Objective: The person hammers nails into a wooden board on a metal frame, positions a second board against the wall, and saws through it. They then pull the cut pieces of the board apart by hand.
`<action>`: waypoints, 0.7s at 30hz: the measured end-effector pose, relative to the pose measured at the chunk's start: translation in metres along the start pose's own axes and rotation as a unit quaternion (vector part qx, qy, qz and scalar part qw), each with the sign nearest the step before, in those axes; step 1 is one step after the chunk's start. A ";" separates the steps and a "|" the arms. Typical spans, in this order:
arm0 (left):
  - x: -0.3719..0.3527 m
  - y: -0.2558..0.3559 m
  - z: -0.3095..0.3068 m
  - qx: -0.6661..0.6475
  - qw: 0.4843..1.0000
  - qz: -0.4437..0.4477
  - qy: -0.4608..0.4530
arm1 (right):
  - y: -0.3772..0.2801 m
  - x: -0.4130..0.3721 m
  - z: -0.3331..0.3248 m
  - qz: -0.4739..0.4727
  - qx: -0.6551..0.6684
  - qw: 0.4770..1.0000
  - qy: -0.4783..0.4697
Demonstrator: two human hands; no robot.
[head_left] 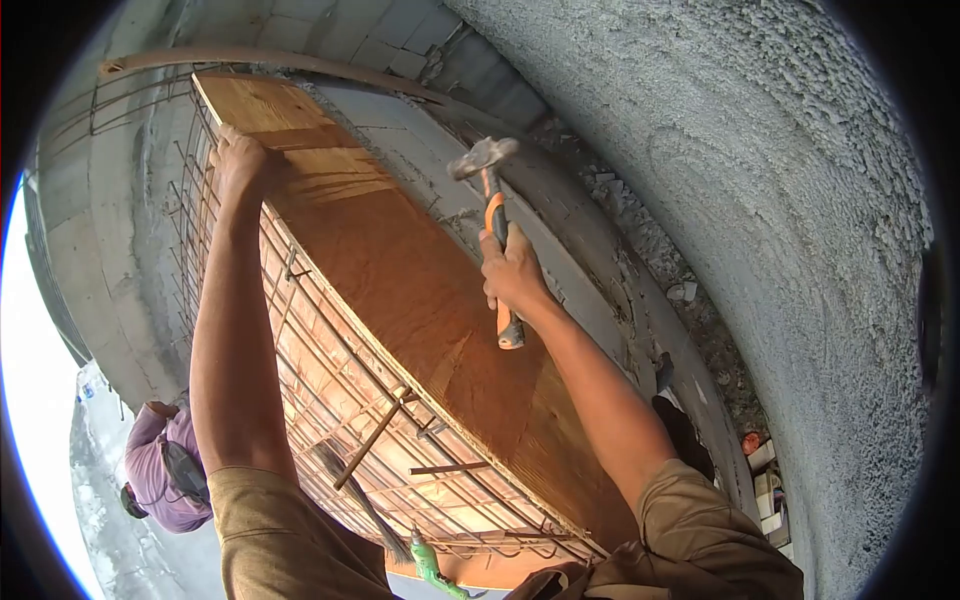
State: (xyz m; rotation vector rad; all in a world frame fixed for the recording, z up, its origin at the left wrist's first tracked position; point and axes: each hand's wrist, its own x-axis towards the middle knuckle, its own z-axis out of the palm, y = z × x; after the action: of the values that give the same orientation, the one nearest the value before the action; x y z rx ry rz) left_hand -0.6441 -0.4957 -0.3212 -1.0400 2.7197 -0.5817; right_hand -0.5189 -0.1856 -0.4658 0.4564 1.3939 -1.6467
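Across a long, reddish-brown plywood panel (400, 265), two bare hands are at work, well apart from each other. One hammer is present, with a worn grey metal head and an orange-and-black handle (492, 200). The right hand (513, 268) is closed around this handle, and the hammer is raised above the panel, head toward the far side, butt end toward the near side. The left hand (240, 160) lies at the panel's far left edge, fingers curled over it; how tightly it grips cannot be told.

The single panel runs from far left to near right. Most of its face is smooth and reddish, with paler, yellowish grain at both ends and a darker band crossing near the far end. Its long left edge looks curved.

Left of the panel spreads a grid of thin steel bars (350, 368), too many to count, over a pinkish, shiny surface. At the grid's near end are one green power drill (430, 568) and, just beside it, one dark bundle of thin strands (372, 508). One other person, in a mauve shirt (180, 470), is bent over at the near left. One rough grey textured wall (760, 200) rises on the right.
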 end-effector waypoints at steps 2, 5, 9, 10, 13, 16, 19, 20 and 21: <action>0.002 -0.004 0.006 -0.003 1.000 0.012 0.010 | 0.019 0.001 0.001 0.040 0.019 0.998 -0.044; 0.002 -0.006 0.008 0.005 1.000 0.007 0.004 | 0.019 0.004 -0.020 0.043 0.039 0.997 -0.047; -0.004 0.003 -0.009 -0.006 0.999 0.006 -0.045 | -0.022 0.005 -0.057 -0.013 0.017 0.998 -0.053; -0.004 0.004 -0.007 -0.005 0.999 0.007 -0.034 | -0.034 0.007 -0.061 -0.029 -0.004 0.998 -0.063; -0.004 0.001 -0.002 -0.010 1.000 -0.003 -0.016 | -0.085 0.024 -0.067 -0.061 -0.070 0.990 -0.106; -0.007 0.006 -0.005 -0.035 0.999 -0.010 -0.017 | -0.117 0.048 -0.056 -0.122 -0.237 0.960 -0.083; -0.003 0.001 -0.001 -0.042 0.999 0.010 -0.007 | -0.130 0.075 -0.054 -0.091 -0.309 0.937 -0.133; -0.004 0.001 0.001 -0.046 0.999 0.011 -0.006 | -0.126 0.079 -0.051 -0.078 -0.265 0.950 -0.146; -0.004 0.001 0.002 -0.051 0.999 0.011 -0.004 | -0.120 0.083 -0.048 -0.065 -0.222 0.960 -0.158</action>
State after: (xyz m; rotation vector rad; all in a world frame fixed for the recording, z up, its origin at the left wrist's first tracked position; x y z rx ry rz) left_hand -0.6411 -0.4930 -0.3231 -1.0302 2.7754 -0.4376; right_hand -0.6718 -0.1796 -0.4727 -0.1552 1.5111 -1.3742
